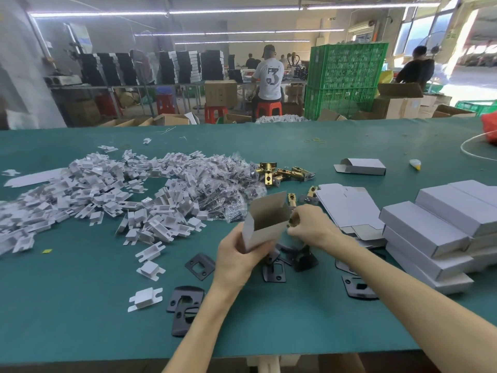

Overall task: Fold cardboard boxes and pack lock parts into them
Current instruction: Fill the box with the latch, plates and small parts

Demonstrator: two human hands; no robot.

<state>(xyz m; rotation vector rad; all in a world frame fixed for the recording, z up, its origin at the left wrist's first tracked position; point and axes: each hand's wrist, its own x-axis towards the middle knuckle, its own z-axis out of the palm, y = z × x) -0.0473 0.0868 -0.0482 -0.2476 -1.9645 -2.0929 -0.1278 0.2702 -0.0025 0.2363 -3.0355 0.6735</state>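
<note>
— hands first: what is each one doing?
— the left hand [239,254] is wrapped round one small cardboard box [265,224]. it holds the box tilted above the green table [80,319], open end up, flap standing. the right hand [309,227] is just beside that opening, fingers curled, pinching one brass-coloured lock part [294,219]. the fingers hide most of the part.
— how many brass pieces lie loose?
— i can't give a firm count. a cluster of brass latches [282,173] sits beyond the box, four or so, tangled together. two more lie nearer the hands.
— black plates?
— six black plates [200,265] show plainly. one lies left of the left wrist, two overlap nearer the table edge, one lies between the forearms, and two lie to the right of the right forearm. more dark parts lie under the hands, too jumbled to count.
— other boxes?
— one folded box [361,166] lies alone farther back, one end open. a stack of flat blanks [347,205] sits right of the hands; i can't tell how many. closed boxes [435,232] are piled at the right edge, at least five.
— and the white heap?
— those are white plastic inserts [107,189], far too many to count, spread over the left half. three lie singly near the plates. against the heap is a pile of small clear bags [228,189] with dark contents, also past counting.
</note>
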